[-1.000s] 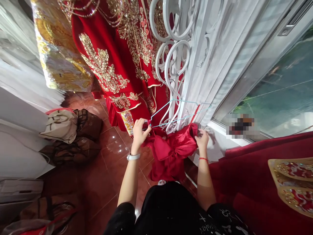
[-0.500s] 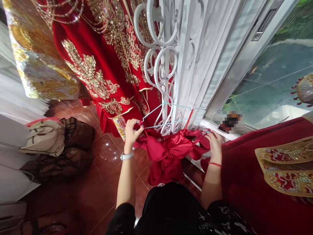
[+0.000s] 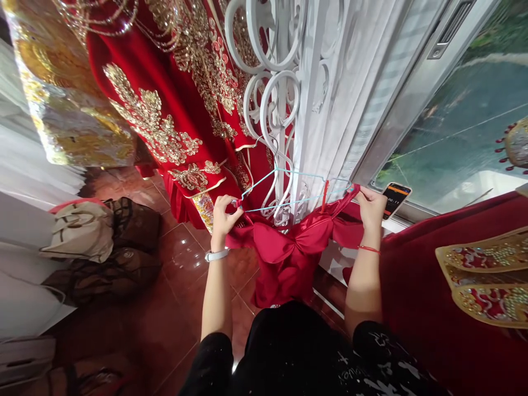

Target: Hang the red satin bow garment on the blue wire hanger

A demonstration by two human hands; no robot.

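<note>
Step in hand, as I judge it: getting the red satin garment [image 3: 295, 250] onto the light blue wire hanger [image 3: 289, 190]. The hanger's hook is caught on the white scrolled ironwork [image 3: 274, 104] in front of me, so the frame hangs at chest height while I work both ends.

Left hand [image 3: 225, 212]: closed in a pinch at the hanger's left tip, thumb and fingers pressed together over the wire and a bit of red fabric there. A white wristband sits just below it.

Right hand [image 3: 370, 206]: closed around the garment's right shoulder strap, pulling it up and outward to the hanger's right end. The strap runs taut from my fist toward the wire; I cannot tell whether it is already hooked over the end or only held against it. A red cord circles this wrist.

The garment hangs between my two hands, its gathered bust section just below the hanger's bottom wire, the rest dropping toward the tiled floor [image 3: 181, 275].

Next move, by my reading: it calls for seating the right strap over the hanger's shoulder, then checking the left side sits evenly before loosening either grip.

Around: embroidered red and gold gowns [image 3: 177, 99] hanging to the left, a phone [image 3: 395, 197] on the window sill just beside my right hand, bags [image 3: 103, 242] on the floor at left.
</note>
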